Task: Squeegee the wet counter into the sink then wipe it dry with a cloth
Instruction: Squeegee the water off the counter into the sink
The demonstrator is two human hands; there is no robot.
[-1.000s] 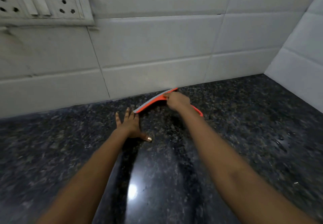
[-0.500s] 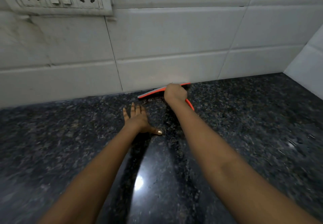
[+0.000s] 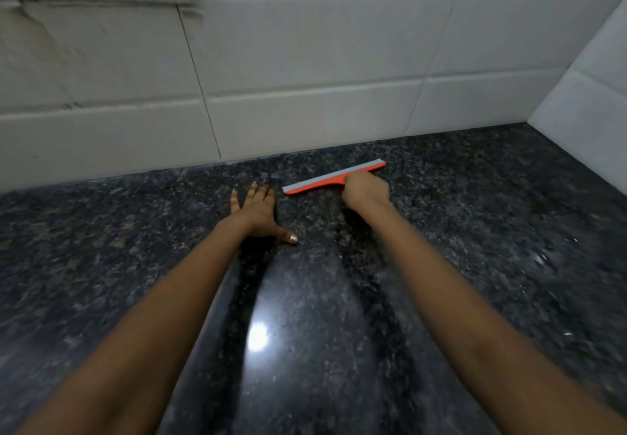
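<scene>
right of flat left hand (image 3: 257,213), squeegee (image 3: 325,180) in right hand (image 3: 365,191)

The counter (image 3: 475,231) lies bare to the right of the right hand (image 3: 364,190) and toward the person from both hands. Beyond the fingertips, the tiled back wall (image 3: 305,122) stands near the squeegee (image 3: 325,180). The left hand (image 3: 258,212) lies flat just left of the blade. A side wall (image 3: 593,129) closes the far right.
</scene>
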